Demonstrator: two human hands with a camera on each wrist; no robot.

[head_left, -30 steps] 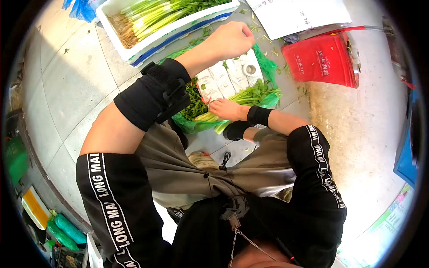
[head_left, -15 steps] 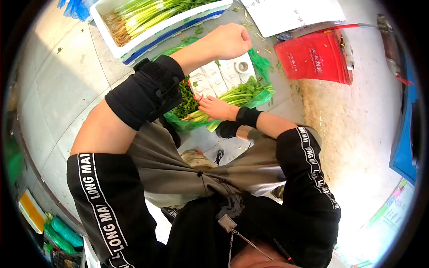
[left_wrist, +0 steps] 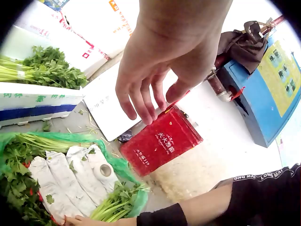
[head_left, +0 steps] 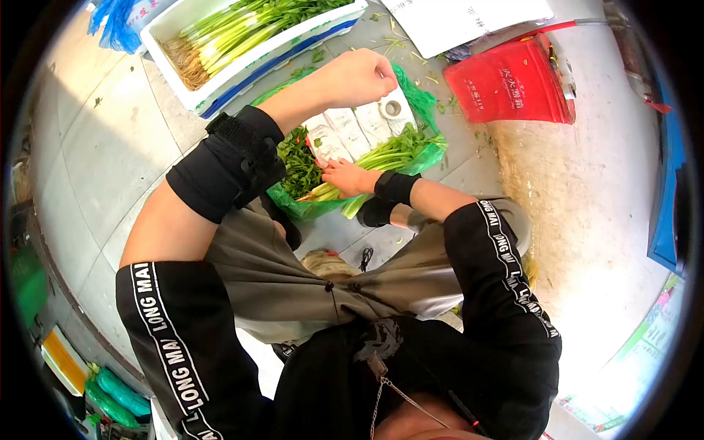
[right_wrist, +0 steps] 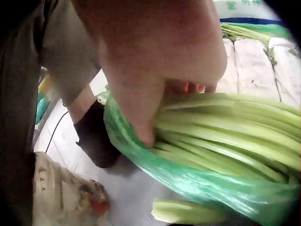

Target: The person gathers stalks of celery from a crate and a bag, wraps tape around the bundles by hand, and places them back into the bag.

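My left hand (head_left: 352,78) is raised above the far side of a green plastic bag (head_left: 424,157), clear of what lies in it. Its fingers hang loosely bent and hold nothing in the left wrist view. At the near side my right hand (head_left: 350,178) grips the stalk ends of the celery (right_wrist: 235,125), its thumb on the near side, its other fingers partly hidden beyond the stalks. White wrapped bundles (left_wrist: 63,181) lie side by side behind the celery, red bits at their near ends. A white ring-shaped roll (head_left: 391,109) rests on them, and leafy greens (head_left: 295,165) fill the left side.
A white foam box (head_left: 253,73) of celery stands beyond the bag. A white board (head_left: 466,22) and a red case (head_left: 507,86) are at the far right. Loose leaf scraps are scattered on the tiled floor (head_left: 117,139). A loose celery piece (right_wrist: 188,211) juts below the bag.
The head view has shifted, moving the scene slightly left. My left hand has come a little nearer and left over the bag. My right hand stays at the celery's stalk ends.
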